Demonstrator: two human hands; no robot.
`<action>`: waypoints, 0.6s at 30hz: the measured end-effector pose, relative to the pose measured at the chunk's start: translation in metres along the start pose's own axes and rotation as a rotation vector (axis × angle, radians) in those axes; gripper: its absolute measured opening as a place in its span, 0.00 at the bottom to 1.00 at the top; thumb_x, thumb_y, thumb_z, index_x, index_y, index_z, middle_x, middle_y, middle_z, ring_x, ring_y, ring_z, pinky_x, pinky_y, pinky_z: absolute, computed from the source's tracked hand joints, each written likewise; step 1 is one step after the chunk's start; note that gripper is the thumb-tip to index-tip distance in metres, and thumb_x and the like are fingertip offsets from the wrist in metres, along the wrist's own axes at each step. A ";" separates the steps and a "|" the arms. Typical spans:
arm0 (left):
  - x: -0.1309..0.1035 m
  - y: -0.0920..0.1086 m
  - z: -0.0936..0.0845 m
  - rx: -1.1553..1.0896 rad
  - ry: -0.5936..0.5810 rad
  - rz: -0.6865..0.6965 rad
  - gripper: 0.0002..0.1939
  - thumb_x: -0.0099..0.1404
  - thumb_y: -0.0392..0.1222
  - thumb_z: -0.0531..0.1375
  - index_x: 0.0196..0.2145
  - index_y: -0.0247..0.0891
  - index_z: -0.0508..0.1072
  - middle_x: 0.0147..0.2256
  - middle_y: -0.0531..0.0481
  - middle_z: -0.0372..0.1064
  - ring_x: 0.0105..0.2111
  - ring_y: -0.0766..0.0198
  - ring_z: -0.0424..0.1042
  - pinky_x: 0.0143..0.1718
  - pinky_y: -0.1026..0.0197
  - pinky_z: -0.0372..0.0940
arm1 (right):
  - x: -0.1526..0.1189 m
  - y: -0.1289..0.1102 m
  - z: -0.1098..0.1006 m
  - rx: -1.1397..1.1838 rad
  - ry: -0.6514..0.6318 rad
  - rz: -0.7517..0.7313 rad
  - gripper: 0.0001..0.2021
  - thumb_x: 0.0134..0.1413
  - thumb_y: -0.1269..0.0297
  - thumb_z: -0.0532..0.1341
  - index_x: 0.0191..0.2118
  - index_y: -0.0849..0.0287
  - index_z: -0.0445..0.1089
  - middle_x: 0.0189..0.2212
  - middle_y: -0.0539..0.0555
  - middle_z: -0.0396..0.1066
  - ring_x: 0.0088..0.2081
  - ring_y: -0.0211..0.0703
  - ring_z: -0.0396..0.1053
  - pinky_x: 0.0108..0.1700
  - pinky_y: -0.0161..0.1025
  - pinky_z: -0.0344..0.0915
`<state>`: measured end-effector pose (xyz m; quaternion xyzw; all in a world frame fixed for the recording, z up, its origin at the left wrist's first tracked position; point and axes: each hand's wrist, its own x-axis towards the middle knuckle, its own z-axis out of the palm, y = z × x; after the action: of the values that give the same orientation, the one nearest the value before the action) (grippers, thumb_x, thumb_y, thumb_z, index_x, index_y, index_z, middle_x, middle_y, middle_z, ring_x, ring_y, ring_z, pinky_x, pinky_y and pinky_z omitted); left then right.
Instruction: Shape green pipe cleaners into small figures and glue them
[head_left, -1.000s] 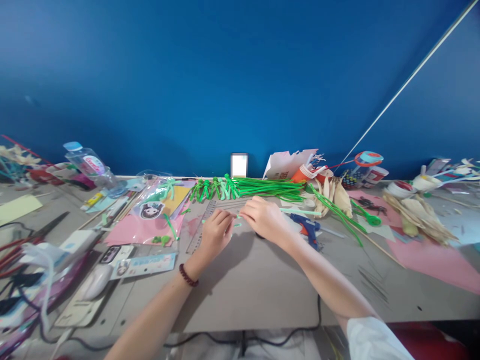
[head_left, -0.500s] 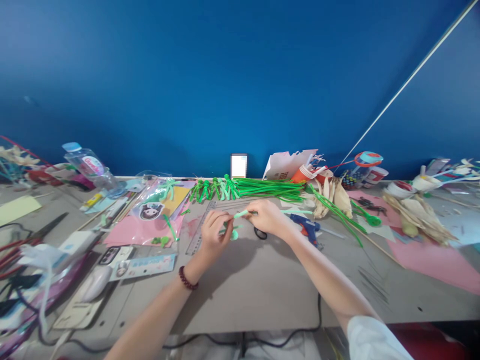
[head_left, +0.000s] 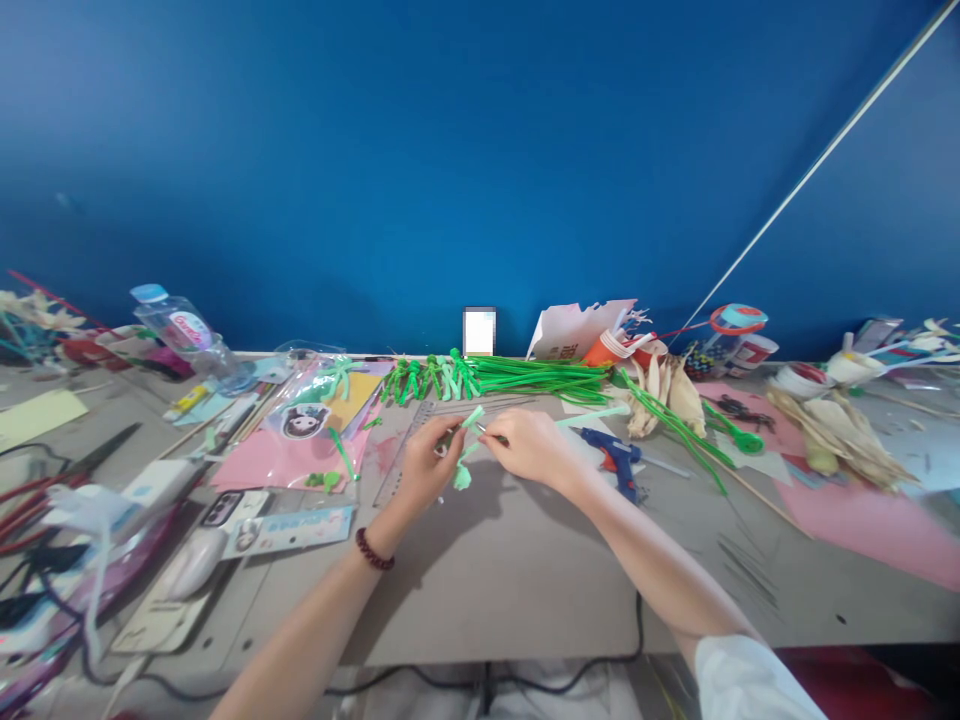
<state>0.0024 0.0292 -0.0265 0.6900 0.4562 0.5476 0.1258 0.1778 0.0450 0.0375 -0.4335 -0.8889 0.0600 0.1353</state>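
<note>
My left hand [head_left: 431, 462] is closed in a pinch on a pale green pipe cleaner [head_left: 473, 417], whose fuzzy end rises past the fingertips. Below those fingers hangs a pale green curled piece [head_left: 463, 478], seemingly part of the same work. Close by on the right, my right hand [head_left: 529, 447] is closed, its fingertips meeting the pale green piece. A small shiny tip shows at these fingertips, but the rest of what they grip is hidden. Behind the hands lie a bundle of green pipe cleaners [head_left: 544, 377] and several twisted green pipe-cleaner figures [head_left: 431, 378].
A blue glue gun [head_left: 619, 460] lies right of my right hand. Left are a pink sheet [head_left: 255, 462], a white mouse [head_left: 193, 562] and a plastic bottle [head_left: 180, 330]. Dried husks [head_left: 675, 395] and an orange cup [head_left: 606, 347] stand back right. A phone [head_left: 478, 332] leans against the wall.
The pale green pipe cleaner has tilted more upright between my hands, and its curled part hangs lower. A black loop below my right hand no longer shows.
</note>
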 end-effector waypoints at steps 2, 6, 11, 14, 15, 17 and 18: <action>0.001 -0.002 0.001 -0.106 -0.046 -0.082 0.10 0.62 0.44 0.57 0.35 0.36 0.74 0.29 0.47 0.72 0.26 0.66 0.69 0.26 0.65 0.65 | 0.001 0.000 -0.002 -0.026 -0.008 0.020 0.13 0.59 0.63 0.53 0.28 0.57 0.73 0.28 0.53 0.74 0.31 0.40 0.68 0.28 0.35 0.49; 0.002 -0.006 0.000 -0.292 -0.112 -0.234 0.12 0.61 0.47 0.58 0.34 0.34 0.74 0.27 0.47 0.72 0.24 0.66 0.69 0.25 0.64 0.65 | 0.002 0.000 -0.006 -0.045 -0.015 0.061 0.13 0.59 0.63 0.53 0.28 0.57 0.73 0.27 0.53 0.73 0.29 0.40 0.68 0.27 0.35 0.48; 0.003 -0.007 0.000 -0.296 -0.118 -0.249 0.11 0.61 0.46 0.57 0.31 0.34 0.72 0.23 0.51 0.68 0.22 0.68 0.68 0.23 0.66 0.63 | 0.002 -0.001 -0.004 -0.061 -0.001 0.034 0.13 0.59 0.64 0.54 0.27 0.57 0.73 0.27 0.53 0.74 0.30 0.40 0.68 0.27 0.35 0.48; 0.001 -0.007 0.002 -0.209 -0.087 -0.192 0.10 0.63 0.44 0.56 0.32 0.35 0.70 0.24 0.52 0.67 0.22 0.68 0.68 0.24 0.66 0.64 | 0.002 -0.005 0.001 -0.070 -0.018 -0.002 0.13 0.59 0.63 0.53 0.29 0.57 0.73 0.29 0.53 0.74 0.33 0.41 0.68 0.28 0.34 0.50; 0.000 -0.008 0.003 -0.157 -0.070 -0.160 0.09 0.63 0.43 0.55 0.32 0.35 0.70 0.25 0.51 0.68 0.23 0.68 0.68 0.24 0.66 0.63 | 0.001 -0.006 0.001 -0.076 -0.027 -0.022 0.13 0.59 0.64 0.53 0.30 0.58 0.73 0.30 0.54 0.74 0.34 0.41 0.68 0.29 0.34 0.51; -0.003 -0.009 0.005 -0.012 -0.054 -0.074 0.07 0.63 0.41 0.55 0.32 0.36 0.70 0.27 0.51 0.69 0.24 0.68 0.68 0.25 0.66 0.63 | 0.000 -0.009 0.001 -0.095 -0.042 -0.066 0.12 0.60 0.64 0.53 0.31 0.59 0.73 0.31 0.55 0.74 0.35 0.42 0.67 0.30 0.35 0.52; -0.005 -0.010 0.005 0.071 -0.059 -0.023 0.06 0.64 0.40 0.55 0.32 0.37 0.70 0.28 0.50 0.69 0.25 0.68 0.68 0.26 0.67 0.62 | -0.001 -0.011 -0.001 -0.108 -0.045 -0.089 0.11 0.60 0.65 0.54 0.32 0.60 0.73 0.31 0.55 0.73 0.36 0.42 0.67 0.30 0.35 0.52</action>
<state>0.0021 0.0324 -0.0378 0.7046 0.4794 0.5089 0.1211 0.1708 0.0373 0.0404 -0.3988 -0.9120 0.0153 0.0943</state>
